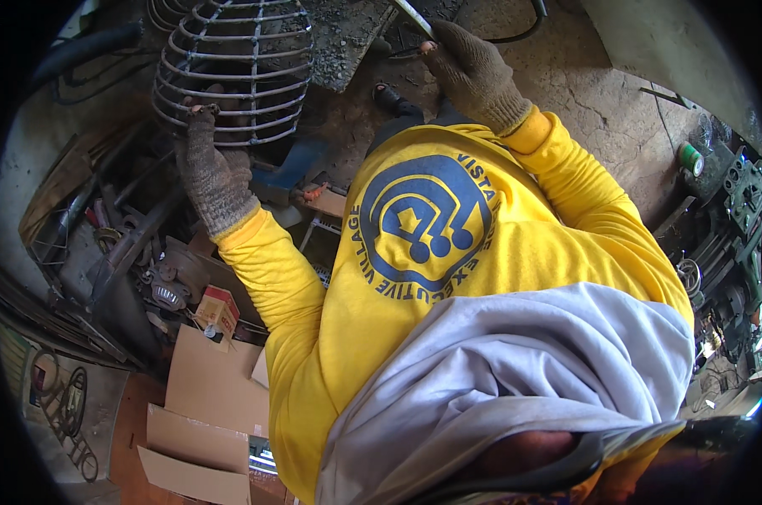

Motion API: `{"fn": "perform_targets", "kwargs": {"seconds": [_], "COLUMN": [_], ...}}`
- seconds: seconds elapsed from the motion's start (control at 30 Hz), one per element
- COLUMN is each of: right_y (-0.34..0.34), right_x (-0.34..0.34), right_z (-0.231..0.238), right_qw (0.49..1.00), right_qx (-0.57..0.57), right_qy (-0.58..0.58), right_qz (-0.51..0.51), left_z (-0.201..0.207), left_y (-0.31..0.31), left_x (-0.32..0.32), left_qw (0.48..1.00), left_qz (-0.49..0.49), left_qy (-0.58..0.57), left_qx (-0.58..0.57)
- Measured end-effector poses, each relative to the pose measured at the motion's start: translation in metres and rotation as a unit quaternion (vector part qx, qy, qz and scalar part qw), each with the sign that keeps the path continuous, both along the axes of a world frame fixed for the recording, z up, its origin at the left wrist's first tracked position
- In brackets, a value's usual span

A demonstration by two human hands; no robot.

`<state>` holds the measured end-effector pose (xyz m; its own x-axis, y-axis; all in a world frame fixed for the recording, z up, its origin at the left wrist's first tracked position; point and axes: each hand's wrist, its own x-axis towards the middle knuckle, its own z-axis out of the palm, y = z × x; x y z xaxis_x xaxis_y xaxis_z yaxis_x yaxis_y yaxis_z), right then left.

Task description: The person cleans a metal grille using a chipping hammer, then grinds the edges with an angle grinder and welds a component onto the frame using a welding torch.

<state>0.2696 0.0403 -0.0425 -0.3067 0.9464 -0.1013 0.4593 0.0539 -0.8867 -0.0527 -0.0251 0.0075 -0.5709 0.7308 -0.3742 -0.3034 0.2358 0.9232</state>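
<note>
A round cage of bent metal rods [257, 57] fills the upper left, its rings joined by crossing bars. My left hand [214, 172], in a worn brown knit glove with bare fingertips, is closed on the cage's lower left side. Some of its fingers are hidden behind the rods. Across from it, my right hand [475, 77] wears a matching glove. Its fingers are wrapped round a thin pale rod [413, 17], which slants up to the left and leaves the picture at the top. The rod's far end is out of view.
A grimy metal work surface [347, 63] lies beyond the cage. Scrap metal and tools crowd the left, near a small red-and-tan box [217, 311] and an opened cardboard box [208, 391]. Dark machinery [743, 219] and a green can [690, 158] stand at right.
</note>
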Motion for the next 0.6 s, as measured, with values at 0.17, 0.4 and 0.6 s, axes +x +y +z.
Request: {"fn": "perform_targets", "kwargs": {"seconds": [0.17, 0.4, 0.6], "right_y": [-0.007, 0.002, 0.005], "right_x": [0.001, -0.005, -0.018], "right_z": [-0.006, 0.02, 0.038], "right_qw": [1.0, 0.99, 0.972], "right_qx": [0.019, 0.119, 0.22], "right_qy": [-0.012, -0.006, -0.01], "right_qz": [0.017, 0.071, 0.078], "left_z": [-0.024, 0.002, 0.002], "left_y": [0.002, 0.026, 0.022], "left_x": [0.007, 0.042, 0.039], "left_qw": [0.991, 0.987, 0.987], "left_qz": [0.108, 0.13, 0.112], "left_qy": [-0.059, 0.084, 0.085], "left_qx": [0.044, 0.051, 0.079]}}
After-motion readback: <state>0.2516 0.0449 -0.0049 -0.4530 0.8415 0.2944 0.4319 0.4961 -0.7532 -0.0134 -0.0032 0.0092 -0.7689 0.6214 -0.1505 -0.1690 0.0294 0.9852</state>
